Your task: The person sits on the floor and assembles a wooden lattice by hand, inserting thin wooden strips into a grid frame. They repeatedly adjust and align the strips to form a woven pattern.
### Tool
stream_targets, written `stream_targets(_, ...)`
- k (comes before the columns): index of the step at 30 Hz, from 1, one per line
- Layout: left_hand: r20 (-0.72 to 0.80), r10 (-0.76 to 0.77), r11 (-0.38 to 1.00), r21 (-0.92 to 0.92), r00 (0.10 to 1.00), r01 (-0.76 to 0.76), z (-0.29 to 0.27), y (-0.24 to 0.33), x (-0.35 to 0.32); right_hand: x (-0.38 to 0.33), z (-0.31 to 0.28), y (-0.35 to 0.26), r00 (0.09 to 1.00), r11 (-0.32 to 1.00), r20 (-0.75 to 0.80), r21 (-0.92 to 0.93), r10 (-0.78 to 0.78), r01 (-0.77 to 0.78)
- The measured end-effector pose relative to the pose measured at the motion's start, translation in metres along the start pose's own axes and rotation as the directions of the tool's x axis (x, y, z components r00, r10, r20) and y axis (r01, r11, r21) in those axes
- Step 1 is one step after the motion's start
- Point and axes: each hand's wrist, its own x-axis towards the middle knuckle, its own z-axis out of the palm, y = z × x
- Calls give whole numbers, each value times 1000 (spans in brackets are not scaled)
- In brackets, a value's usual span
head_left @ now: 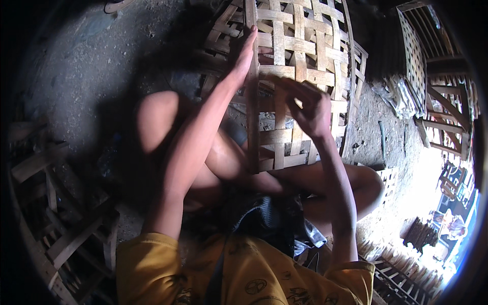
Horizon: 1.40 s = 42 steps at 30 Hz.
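Note:
A woven bamboo basket (305, 44) with flat, pale crossed strips stands on its side before me. Its long wooden edge strip (252, 114) runs up and down near the middle of the view. My left hand (244, 58) is closed round the upper part of that strip, with some fingers showing through on the weave side. Over the woven face is my right hand (311, 108), its fingers bent and pointing left toward the edge strip. Its thumb is curled in. The fingertips are dark and slightly blurred, so whatever they pinch cannot be made out.
My bent legs (356, 185) are around the basket's lower end. Wooden framework (76, 229) stands at the left. Another woven basket (414, 56) and a plastic-wrapped bundle (399, 94) are at the upper right. A thin greenish stick (382, 140) lies on the dirt floor (86, 81).

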Motion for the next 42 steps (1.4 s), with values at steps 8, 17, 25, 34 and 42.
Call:
stream_targets(8, -7, -26, 999, -26, 1000, 26, -1, 3, -6, 25, 13, -14, 995, 993, -95, -117, 9, -20)
stream_targets(17, -10, 3, 1000, -1, 1000, -3, 8, 10, -10, 1, -5, -5, 996, 991, 10, -100, -87, 87)
stream_targets(25, 25, 38, 998, -52, 999, -37, 14, 21, -22, 16, 15, -11, 986, 995, -162, -101, -32, 16)
stream_targets(34, -26, 161, 986, 44, 987, -160, -11, -8, 9, -1, 3, -6, 997, 985, 55, 160, 52, -61)
stream_targets(42, -25, 67, 989, 130, 997, -64, 14, 25, -31, -12, -6, 5, 992, 994, 56, 3, -109, 109)
